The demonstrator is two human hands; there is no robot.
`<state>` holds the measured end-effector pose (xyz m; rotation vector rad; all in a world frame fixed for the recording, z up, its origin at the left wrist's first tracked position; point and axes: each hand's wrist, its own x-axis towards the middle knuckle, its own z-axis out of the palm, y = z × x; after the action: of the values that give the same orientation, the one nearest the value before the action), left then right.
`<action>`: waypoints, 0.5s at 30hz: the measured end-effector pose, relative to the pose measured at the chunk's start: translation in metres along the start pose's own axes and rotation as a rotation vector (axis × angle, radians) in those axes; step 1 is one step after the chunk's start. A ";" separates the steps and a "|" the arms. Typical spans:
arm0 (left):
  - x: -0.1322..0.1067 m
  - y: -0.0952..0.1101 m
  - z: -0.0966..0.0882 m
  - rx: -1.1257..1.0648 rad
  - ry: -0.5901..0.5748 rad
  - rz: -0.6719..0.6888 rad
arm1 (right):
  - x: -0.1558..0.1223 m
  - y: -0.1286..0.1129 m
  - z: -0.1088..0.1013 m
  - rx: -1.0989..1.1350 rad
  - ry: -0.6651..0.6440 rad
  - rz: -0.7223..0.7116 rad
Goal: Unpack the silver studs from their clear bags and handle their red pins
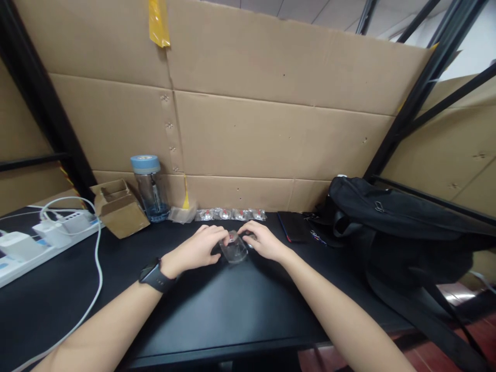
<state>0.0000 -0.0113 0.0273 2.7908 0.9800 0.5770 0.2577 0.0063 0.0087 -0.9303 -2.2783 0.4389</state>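
Note:
My left hand (201, 247), with a dark watch (155, 274) on its wrist, has its fingertips on a clear plastic packet (234, 252) low over the black table. A small red mark shows at the packet's upper end, beside the index fingertip; the thumb stays apart from it. At the packet's right side is my right hand (263, 240), fingers curled toward the thumb. Something small and shiny peeks out under those fingers, too covered to name. Behind both hands, several clear-wrapped silvery round pieces with red centres (231, 214) lie in a row.
A blue-lidded bottle (149, 191) and an open cardboard box (121, 209) stand at the back left. Nearer left lies a power strip (50, 240) with white cables. A dark notebook (292, 227) and a black bag (403, 222) sit right. Cardboard (251, 139) walls the back.

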 end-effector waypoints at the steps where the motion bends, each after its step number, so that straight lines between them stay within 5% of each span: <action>1: 0.002 -0.001 0.004 0.015 0.035 -0.026 | 0.000 0.002 0.000 -0.029 0.014 0.003; 6: 0.005 -0.010 0.016 0.056 0.086 -0.046 | 0.001 0.009 0.012 -0.166 0.009 0.007; 15: 0.003 -0.020 0.005 -0.035 0.171 -0.192 | 0.005 0.007 0.014 -0.055 0.097 0.033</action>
<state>-0.0074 0.0062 0.0183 2.6111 1.2414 0.8060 0.2490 0.0142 -0.0037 -0.9962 -2.2000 0.3388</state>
